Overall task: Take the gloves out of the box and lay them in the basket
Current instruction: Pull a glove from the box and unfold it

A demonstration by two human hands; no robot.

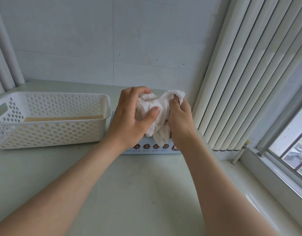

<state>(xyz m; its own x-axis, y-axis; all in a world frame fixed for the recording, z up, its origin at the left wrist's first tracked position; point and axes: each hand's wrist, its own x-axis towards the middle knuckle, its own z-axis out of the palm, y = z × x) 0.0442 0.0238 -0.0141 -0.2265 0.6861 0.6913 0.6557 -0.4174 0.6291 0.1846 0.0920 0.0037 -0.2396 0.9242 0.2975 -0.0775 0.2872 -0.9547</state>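
Observation:
A crumpled bunch of thin white gloves (159,116) is held up over the pale blue glove box (152,148), which lies on the table under my hands. My left hand (129,116) grips the bunch from the left, thumb across its front. My right hand (178,120) pinches its upper right part, with glove fingers hanging down toward the box. The white perforated basket (49,123) stands to the left of the box; no gloves show inside it. Most of the box top is hidden by my hands.
The pale green table (129,193) runs to a wall at the back. White vertical blinds (245,82) hang close on the right, above a window sill (266,184). White pipes (3,57) stand at the far left corner.

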